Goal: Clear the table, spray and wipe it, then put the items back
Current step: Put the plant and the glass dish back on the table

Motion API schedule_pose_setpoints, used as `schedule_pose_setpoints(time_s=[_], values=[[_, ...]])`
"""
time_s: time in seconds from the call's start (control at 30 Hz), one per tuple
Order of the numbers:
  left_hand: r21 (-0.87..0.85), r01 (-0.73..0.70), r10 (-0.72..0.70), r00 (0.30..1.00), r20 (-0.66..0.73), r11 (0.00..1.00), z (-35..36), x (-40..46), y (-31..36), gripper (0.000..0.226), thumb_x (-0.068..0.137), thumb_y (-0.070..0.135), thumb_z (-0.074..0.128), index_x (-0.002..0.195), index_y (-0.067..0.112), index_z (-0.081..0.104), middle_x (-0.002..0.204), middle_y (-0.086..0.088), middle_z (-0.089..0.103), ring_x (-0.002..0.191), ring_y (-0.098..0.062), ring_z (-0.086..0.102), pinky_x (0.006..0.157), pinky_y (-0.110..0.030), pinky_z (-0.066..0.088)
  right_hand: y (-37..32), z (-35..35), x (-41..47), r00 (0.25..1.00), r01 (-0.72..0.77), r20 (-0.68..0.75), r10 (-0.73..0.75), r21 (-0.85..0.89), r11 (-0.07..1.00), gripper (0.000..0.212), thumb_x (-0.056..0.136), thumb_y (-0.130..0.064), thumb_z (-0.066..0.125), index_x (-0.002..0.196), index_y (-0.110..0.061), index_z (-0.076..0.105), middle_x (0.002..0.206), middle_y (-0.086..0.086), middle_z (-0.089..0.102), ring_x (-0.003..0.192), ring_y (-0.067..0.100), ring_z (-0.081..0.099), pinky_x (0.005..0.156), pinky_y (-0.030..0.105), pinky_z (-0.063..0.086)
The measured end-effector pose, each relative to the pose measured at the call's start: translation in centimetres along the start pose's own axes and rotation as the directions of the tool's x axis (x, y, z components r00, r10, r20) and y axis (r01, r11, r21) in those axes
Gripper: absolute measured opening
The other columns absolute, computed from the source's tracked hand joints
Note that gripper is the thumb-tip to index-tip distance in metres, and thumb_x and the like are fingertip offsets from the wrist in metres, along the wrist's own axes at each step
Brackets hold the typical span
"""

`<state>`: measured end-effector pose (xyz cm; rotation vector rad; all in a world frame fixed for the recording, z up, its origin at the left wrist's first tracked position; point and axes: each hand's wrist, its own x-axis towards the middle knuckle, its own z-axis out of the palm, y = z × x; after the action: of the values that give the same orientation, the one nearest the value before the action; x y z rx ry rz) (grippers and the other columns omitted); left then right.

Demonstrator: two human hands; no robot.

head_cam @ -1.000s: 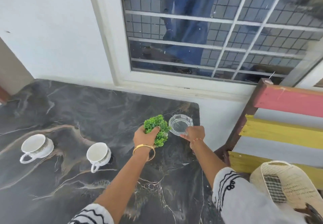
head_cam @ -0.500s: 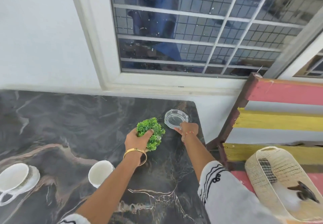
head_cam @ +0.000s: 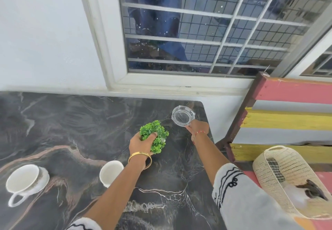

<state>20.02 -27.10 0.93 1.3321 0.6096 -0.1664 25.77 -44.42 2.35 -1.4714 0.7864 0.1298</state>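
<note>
Head view showed the left hand point(head_cam: 139, 144) gripping the plant point(head_cam: 154, 136) at frame centre on the desk point(head_cam: 71, 122). Right hand point(head_cam: 198, 128) pinched the ashtray point(head_cam: 183, 115) by its rim near the desk's far right corner. Two cups point(head_cam: 111, 173) stood lower left.

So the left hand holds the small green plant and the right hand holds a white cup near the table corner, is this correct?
Not quite. In the head view, the right hand holds a clear glass dish, not a white cup. The rest stands: the left hand grips the small green plant, near the table corner.
</note>
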Motion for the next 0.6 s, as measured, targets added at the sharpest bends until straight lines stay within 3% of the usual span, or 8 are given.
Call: schedule_pose_setpoints(time_s=[0.1,0.23,0.37,0.47,0.53,0.6], values=[[-0.027,0.003,-0.004,1.000,-0.010,1.000,-0.5,-1.5,0.3,0.014,0.077,0.013,0.072,0.076,0.023,0.062,0.086,-0.008,0.069,0.079,-0.029,0.067,0.072,-0.049,0.057,0.6,0.1,-1.4,1.000,-0.017,0.015,0.016,0.021,1.000,0.031,0.092,-0.002,0.046,0.120,0.011,0.049,0.073,0.005,0.047,0.062,0.014,0.050,0.057,0.021,0.047],[-0.077,-0.012,0.010,1.000,-0.025,0.997,-1.0,-4.3,1.1,0.012,0.077,0.012,0.071,0.077,0.020,0.062,0.092,-0.014,0.067,0.085,-0.034,0.066,0.075,-0.054,0.055,1.2,1.0,-5.0,0.991,0.048,0.121,-0.055,0.061,0.997,0.025,0.090,-0.008,0.056,0.112,0.005,0.058,0.097,0.022,0.064,0.074,0.021,0.061,0.068,0.029,0.052],[-0.045,-0.079,0.076,0.995,-0.061,0.996,-1.6,-7.1,1.6,0.014,0.078,0.015,0.070,0.089,0.014,0.062,0.091,-0.012,0.066,0.079,-0.030,0.065,0.063,-0.044,0.059,2.0,1.3,-9.2,0.943,0.197,0.289,-0.166,-0.081,0.977,0.017,0.091,-0.023,0.058,0.100,-0.009,0.062,0.081,0.004,0.062,0.068,0.012,0.055,0.063,0.024,0.049],[-0.041,-0.134,0.130,0.987,-0.097,0.990,-2.6,-9.7,2.4,0.019,0.077,0.018,0.071,0.093,0.013,0.061,0.084,-0.010,0.066,0.070,-0.024,0.064,0.053,-0.037,0.059,2.3,1.5,-12.6,0.887,0.294,0.415,-0.205,-0.161,0.942,0.021,0.092,-0.029,0.057,0.094,-0.011,0.066,0.084,0.006,0.062,0.072,0.013,0.059,0.066,0.027,0.054],[-0.032,-0.166,0.160,0.978,-0.136,0.986,-3.7,-10.9,2.9,0.038,0.066,0.033,0.076,0.094,0.013,0.062,0.093,-0.012,0.068,0.079,-0.029,0.067,0.066,-0.049,0.059,2.6,2.0,-14.3,0.846,0.358,0.478,-0.238,-0.179,0.916,0.017,0.092,-0.031,0.056,0.087,-0.018,0.064,0.087,0.008,0.061,0.076,0.015,0.060,0.074,0.032,0.056],[-0.019,-0.165,0.159,0.973,-0.166,0.986,-5.0,-11.7,3.4,0.059,0.058,0.042,0.078,0.103,0.011,0.057,0.103,-0.012,0.066,0.088,-0.032,0.066,0.071,-0.051,0.058,2.7,2.8,-15.8,0.817,0.386,0.520,-0.250,-0.171,0.906,0.017,0.092,-0.033,0.055,0.092,-0.019,0.064,0.092,0.005,0.063,0.086,0.015,0.059,0.083,0.037,0.055]])
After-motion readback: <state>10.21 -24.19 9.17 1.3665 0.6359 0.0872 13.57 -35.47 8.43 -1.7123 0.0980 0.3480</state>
